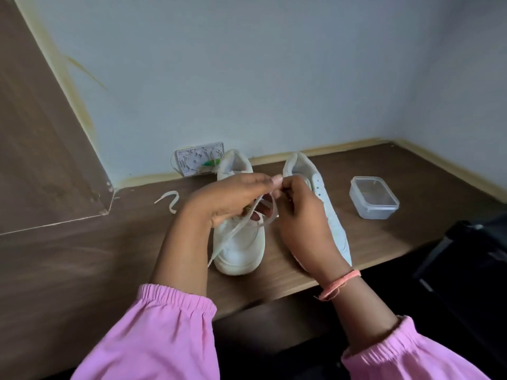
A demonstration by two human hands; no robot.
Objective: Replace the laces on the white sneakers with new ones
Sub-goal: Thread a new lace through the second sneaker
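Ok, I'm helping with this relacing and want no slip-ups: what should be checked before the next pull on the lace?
1. Left hand holds the lace: ok.
2. Right hand pinches it too: ok.
3. Left sneaker flat on the table: ok.
4. Lace tip through an eyelet: cannot tell, hands hide it.
5. Right sneaker laced: not ok, eyelets look empty.
6. Loose lace clear of the work: ok.

Two white sneakers stand side by side on the brown surface (301, 278), toes toward the near edge. Left sneaker (238, 248): upright, with a pale lace (233, 234) rising from its eyelets and one end trailing past the toe. Right sneaker (326, 204): tipped onto its side. A second pale lace (170, 201) lies curled well to the left.
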